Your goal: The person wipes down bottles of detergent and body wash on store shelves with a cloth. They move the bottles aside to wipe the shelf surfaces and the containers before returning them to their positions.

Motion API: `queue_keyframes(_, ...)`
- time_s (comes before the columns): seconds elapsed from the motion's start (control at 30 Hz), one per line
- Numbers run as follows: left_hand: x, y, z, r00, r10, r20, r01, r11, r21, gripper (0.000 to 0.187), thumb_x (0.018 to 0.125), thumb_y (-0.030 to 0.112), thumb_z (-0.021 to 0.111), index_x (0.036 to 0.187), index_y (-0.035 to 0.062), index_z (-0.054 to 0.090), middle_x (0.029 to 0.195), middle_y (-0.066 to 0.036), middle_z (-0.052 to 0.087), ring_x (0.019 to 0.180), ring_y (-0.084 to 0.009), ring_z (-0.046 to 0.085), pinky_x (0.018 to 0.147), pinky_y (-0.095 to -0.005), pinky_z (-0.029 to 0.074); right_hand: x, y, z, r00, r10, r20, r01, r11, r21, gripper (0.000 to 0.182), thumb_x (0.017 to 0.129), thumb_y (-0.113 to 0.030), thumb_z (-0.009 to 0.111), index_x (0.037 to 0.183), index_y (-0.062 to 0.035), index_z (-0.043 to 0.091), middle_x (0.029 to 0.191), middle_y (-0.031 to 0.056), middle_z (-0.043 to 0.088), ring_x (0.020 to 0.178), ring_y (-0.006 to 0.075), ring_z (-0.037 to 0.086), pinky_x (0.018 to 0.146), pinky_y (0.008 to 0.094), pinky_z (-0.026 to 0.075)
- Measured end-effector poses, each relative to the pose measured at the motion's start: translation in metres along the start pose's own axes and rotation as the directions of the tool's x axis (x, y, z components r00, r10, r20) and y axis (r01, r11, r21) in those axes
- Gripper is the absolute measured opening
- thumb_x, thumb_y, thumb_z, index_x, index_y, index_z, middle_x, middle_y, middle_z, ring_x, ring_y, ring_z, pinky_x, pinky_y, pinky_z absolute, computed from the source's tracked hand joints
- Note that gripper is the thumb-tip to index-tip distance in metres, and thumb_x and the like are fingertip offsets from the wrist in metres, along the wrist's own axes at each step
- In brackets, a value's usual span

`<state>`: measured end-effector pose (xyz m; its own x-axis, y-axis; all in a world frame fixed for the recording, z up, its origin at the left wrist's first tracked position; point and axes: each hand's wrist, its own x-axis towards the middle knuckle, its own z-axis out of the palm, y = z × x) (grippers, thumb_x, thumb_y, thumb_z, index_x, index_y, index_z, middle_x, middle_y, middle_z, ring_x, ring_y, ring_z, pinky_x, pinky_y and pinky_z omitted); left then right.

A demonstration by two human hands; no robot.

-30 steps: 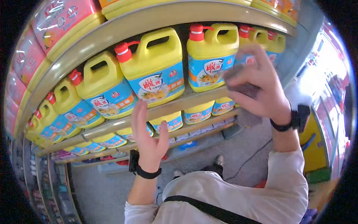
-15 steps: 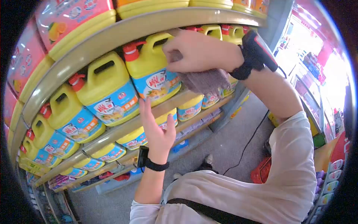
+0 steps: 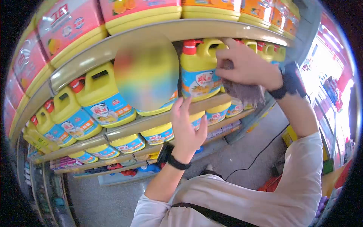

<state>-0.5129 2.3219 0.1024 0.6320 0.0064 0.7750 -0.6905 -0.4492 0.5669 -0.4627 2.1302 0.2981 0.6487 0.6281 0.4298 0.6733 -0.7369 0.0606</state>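
Right hand (image 3: 247, 64) clutches a grey cloth (image 3: 242, 90) against the yellow jug (image 3: 200, 70) on the shelf (image 3: 151, 119), wiping apparently midway; left hand (image 3: 187, 126) spread, empty, just below; jugs further left seemingly untouched.

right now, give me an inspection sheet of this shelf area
surface: metal shelf bears a row of jugs, with more shelves below
job's things: grey cloth pressed against a yellow jug with a red cap
clutter: pink and orange packs on the shelf above; one jug is blurred out
grippers: right hand grips the cloth at the jug; left hand open, fingers up, near the shelf edge, holding nothing
cables: black cable lies across the floor
surroundings: grey floor, bright shop aisle on the right
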Motion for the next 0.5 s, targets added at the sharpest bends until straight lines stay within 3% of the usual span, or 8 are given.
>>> queue_keyframes(0.03,-0.003,-0.001,-0.015,0.996,0.058,-0.069,-0.052,0.996,0.077,0.058,0.08,0.016,0.07,0.13,-0.002,0.047,0.136,-0.028,0.039,0.124,-0.0436,0.041,0.103,-0.0502,0.034,-0.001,-0.014,-0.002,0.995,0.072,0.065,-0.075,0.996,0.044,0.02,0.077,-0.021,0.072,0.076,-0.0036,0.062,0.114,0.0208,0.055,0.079,0.035,0.064,0.071,0.0418,0.053)
queue_keyframes(0.07,-0.005,-0.005,-0.028,0.995,0.062,-0.08,-0.054,0.995,0.089,0.058,0.08,0.016,0.07,0.13,-0.002,0.047,0.136,-0.028,0.039,0.124,-0.0436,0.041,0.103,-0.0502,0.034,-0.004,-0.021,0.007,0.991,-0.094,-0.091,0.087,0.994,-0.069,0.02,0.077,-0.02,0.071,0.074,-0.0028,0.06,0.131,0.0244,0.051,0.074,0.0345,0.066,0.066,0.0395,0.054)
queue_keyframes(0.13,-0.012,-0.013,-0.054,0.969,0.041,-0.242,0.028,0.961,0.274,0.059,0.08,0.016,0.07,0.131,-0.002,0.046,0.138,-0.028,0.039,0.127,-0.0438,0.039,0.105,-0.0502,0.032,-0.001,-0.046,0.006,0.994,-0.11,0.006,0.11,0.994,-0.01,0.021,0.077,-0.02,0.071,0.073,-0.0028,0.059,0.144,0.0272,0.041,0.079,0.0339,0.067,0.068,0.0393,0.055)
queue_keyframes(0.27,-0.01,-0.038,-0.076,0.957,0.003,-0.289,0.076,0.962,0.264,0.061,0.08,0.016,0.07,0.133,-0.0017,0.044,0.143,-0.028,0.035,0.131,-0.0441,0.036,0.107,-0.051,0.031,0.032,-0.072,0.023,0.978,-0.193,-0.075,0.198,0.978,0.07,0.022,0.077,-0.021,0.071,0.073,-0.003,0.058,0.129,0.0245,0.052,0.074,0.0355,0.065,0.067,0.0418,0.054)
queue_keyframes(0.37,-0.01,-0.041,-0.081,0.972,0.009,-0.234,0.077,0.932,0.355,0.065,0.08,0.015,0.07,0.136,-0.0016,0.041,0.146,-0.031,0.032,0.134,-0.0453,0.033,0.109,-0.0518,0.029,0.063,-0.074,0.038,0.984,-0.163,-0.064,0.172,0.97,0.171,0.024,0.077,-0.026,0.063,0.082,-0.0022,0.064,0.089,0.0239,0.058,0.072,0.0408,0.063,0.068,0.0503,0.052)
queue_keyframes(0.5,-0.003,-0.039,-0.077,0.972,-0.024,-0.236,0.098,0.947,0.307,0.07,0.079,0.015,0.07,0.139,-0.0019,0.038,0.145,-0.033,0.033,0.134,-0.0464,0.034,0.109,-0.0518,0.028,0.074,-0.074,0.045,0.984,-0.178,0.012,0.175,0.979,0.105,0.028,0.076,-0.026,0.072,0.073,-0.0022,0.057,0.096,0.019,0.056,0.072,0.0362,0.062,0.064,0.0451,0.051)
